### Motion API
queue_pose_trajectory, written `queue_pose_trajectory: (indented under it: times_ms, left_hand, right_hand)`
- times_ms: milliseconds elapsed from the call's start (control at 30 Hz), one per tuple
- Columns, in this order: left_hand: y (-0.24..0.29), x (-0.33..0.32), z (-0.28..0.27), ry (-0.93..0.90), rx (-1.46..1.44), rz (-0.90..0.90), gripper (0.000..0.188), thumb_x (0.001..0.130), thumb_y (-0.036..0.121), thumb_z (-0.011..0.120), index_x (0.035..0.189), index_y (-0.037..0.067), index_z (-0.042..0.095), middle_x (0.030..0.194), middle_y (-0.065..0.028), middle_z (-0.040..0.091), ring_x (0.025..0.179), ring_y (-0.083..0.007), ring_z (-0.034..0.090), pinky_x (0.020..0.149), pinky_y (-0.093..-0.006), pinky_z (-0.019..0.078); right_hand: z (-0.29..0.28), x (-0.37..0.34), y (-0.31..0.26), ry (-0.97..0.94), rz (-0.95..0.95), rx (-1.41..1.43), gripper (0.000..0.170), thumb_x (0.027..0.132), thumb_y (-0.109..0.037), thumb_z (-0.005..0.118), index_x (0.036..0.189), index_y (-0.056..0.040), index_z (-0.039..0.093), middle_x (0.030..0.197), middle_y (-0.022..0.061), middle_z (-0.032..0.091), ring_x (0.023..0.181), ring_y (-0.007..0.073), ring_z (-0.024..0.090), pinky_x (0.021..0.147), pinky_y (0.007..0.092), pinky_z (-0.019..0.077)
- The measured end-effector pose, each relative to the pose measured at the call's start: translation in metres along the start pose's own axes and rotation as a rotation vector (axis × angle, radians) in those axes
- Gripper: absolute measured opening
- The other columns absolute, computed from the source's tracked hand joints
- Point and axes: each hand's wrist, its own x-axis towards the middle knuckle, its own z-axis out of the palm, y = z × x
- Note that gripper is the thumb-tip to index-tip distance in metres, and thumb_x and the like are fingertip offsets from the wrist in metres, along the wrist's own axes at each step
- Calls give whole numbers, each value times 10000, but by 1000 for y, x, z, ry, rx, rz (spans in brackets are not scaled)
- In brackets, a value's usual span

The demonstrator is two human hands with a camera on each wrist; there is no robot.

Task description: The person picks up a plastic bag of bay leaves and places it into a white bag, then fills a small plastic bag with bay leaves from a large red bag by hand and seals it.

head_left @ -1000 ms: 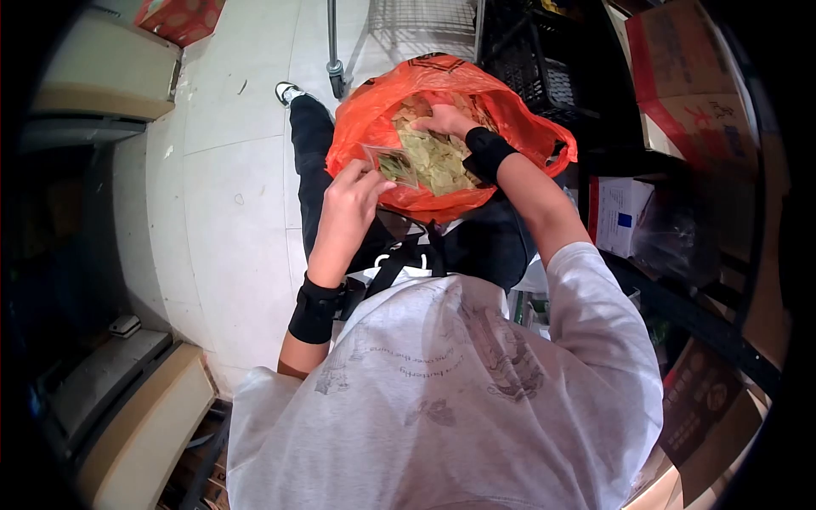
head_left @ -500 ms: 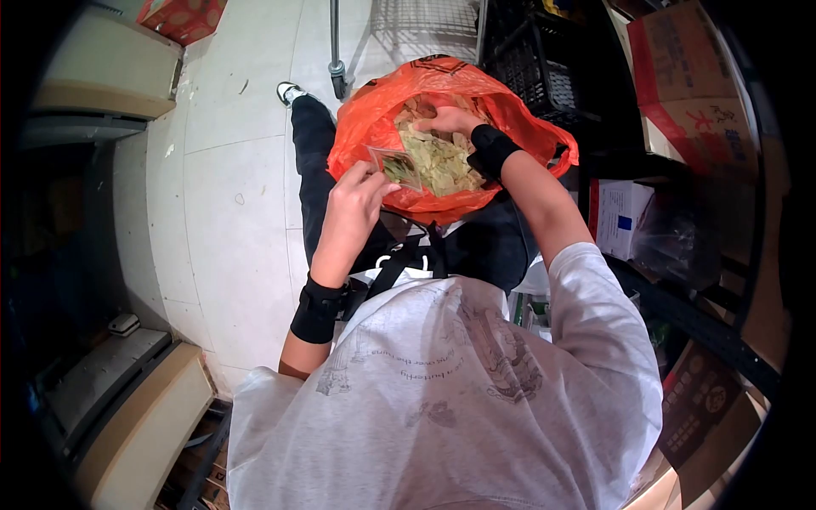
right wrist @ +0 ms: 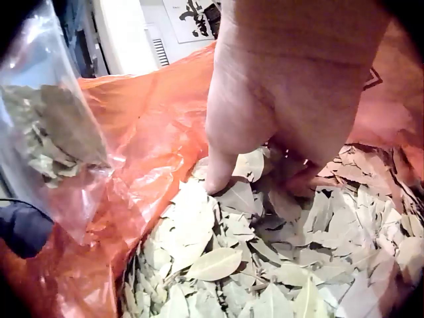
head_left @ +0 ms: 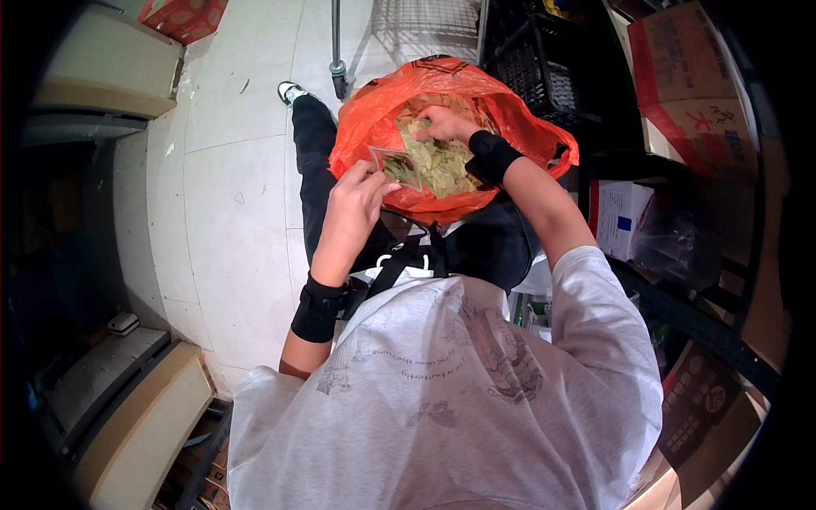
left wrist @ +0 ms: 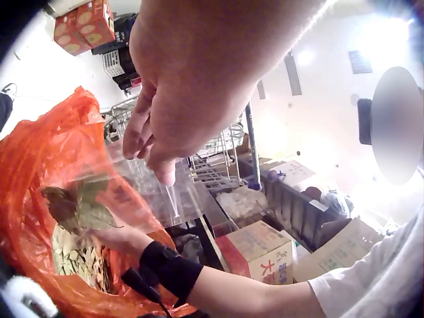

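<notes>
Plastic pouch [head_left: 398, 167] hangs pinched below the left hand [head_left: 352, 202]; right hand [head_left: 445, 124] amid leaves [right wrist: 213, 264], grip hidden.

From my remote feed I count two grips, the left grip [head_left: 351, 201] and the right grip [head_left: 446, 125]; two black wristbands [head_left: 319, 309]; one orange bag [head_left: 359, 127]; one clear bag [right wrist: 63, 129]; one visible shoe [head_left: 291, 92]; leaves [right wrist: 215, 264] too many to number.
</notes>
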Motion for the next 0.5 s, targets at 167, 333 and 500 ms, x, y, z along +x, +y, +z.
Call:
queue_pose_trajectory:
  times_ms: [167, 333, 500]
  left_hand:
    - [-1, -1, 0, 4, 16, 0, 116, 894, 37, 797, 931, -33, 712, 928, -164, 635, 809, -382, 666, 714, -458, 530]
    - [1, 2, 0, -1, 38, 3, 98, 889, 29, 801, 938, -24, 734, 932, -143, 655, 804, -357, 677, 715, -439, 534]
    - [-3, 10, 4, -19, 57, 38, 121, 885, 44, 808, 931, -24, 719, 929, -151, 647, 799, -369, 670, 702, -450, 531]
  right_hand:
    - [16, -9, 3, 155, -123, -114, 729, 782, -416, 934, 1372, -67, 686, 1231, 200, 741, 1086, 387, 709, 891, 483, 553]
    - [9, -57, -13, 519, -106, -166, 502, 776, -431, 928, 1108, -69, 822, 1246, 81, 758, 1232, 294, 657, 1023, 496, 435]
    - [-4, -95, -6, 672, -96, -5, 470, 806, -372, 916, 1091, -15, 806, 1269, 137, 726, 1243, 344, 611, 1064, 487, 427]
